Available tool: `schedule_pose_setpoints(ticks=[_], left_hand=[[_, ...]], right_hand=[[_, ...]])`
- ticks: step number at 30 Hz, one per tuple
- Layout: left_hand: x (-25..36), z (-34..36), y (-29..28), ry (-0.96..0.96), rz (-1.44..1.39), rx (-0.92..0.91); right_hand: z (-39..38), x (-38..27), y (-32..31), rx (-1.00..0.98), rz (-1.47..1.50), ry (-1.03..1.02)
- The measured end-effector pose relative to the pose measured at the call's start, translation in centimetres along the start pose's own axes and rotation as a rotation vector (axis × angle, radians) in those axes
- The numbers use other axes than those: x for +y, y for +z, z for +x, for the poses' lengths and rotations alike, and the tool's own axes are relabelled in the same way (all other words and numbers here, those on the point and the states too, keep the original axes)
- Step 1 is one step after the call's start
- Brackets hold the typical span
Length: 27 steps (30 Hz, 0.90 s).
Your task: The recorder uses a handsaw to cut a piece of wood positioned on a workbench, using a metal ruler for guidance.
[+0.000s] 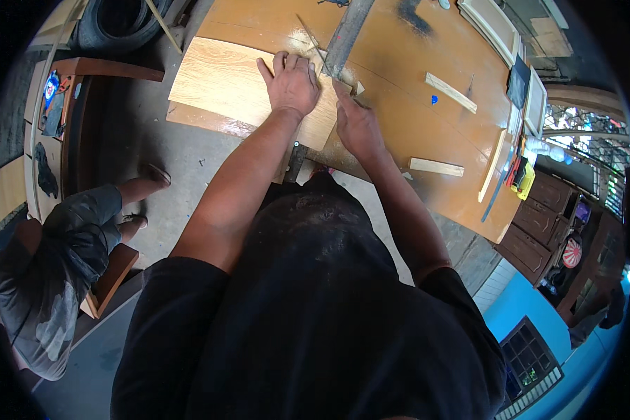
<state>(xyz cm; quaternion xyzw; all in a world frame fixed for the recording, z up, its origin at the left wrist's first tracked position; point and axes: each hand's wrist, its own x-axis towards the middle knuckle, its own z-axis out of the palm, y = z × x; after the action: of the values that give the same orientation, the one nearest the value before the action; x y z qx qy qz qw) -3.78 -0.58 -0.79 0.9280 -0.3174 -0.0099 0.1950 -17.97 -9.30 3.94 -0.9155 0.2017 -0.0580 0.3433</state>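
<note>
A light wood-grain board (220, 73) lies across the near left edge of the brown work table (399, 133). My left hand (292, 85) presses down on it, open, with its fingers spread toward the far side. Just to the right, my right hand (359, 124) is closed around the handle of what looks like a hand saw (313, 43). Its thin dark blade shows nearly edge-on, pointing away to the upper left beside the board's right end. My fingers mostly hide the handle. Pale sawdust surrounds the blade, and a dark metal bar (348, 35) stretches away beyond it.
Two short wood strips, one farther (451, 92) and one nearer (437, 166), lie right of my hand, with a small blue piece (434, 100). A yellow-handled tool (523, 183) sits at the table's right edge. Another person (63, 259) is at the left. Tires (122, 38) stand far left.
</note>
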Motion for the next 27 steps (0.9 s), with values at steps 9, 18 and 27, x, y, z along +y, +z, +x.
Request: schedule_pose_setpoints(ticks=[9,18,27], left_hand=[[-0.5,0.2,0.2,-0.032,0.01,0.01],[0.0,0.3,0.2,-0.012,0.001,0.001],[-0.6,-0.1,0.1,-0.04,0.008,-0.016]], right_hand=[[-9.2,-0.6,-2.7,-0.004,0.022,-0.011],[-0.8,0.0,-0.4,-0.023,0.009,0.038],[-8.9,-0.2,-2.6,0.048,0.007,-0.064]])
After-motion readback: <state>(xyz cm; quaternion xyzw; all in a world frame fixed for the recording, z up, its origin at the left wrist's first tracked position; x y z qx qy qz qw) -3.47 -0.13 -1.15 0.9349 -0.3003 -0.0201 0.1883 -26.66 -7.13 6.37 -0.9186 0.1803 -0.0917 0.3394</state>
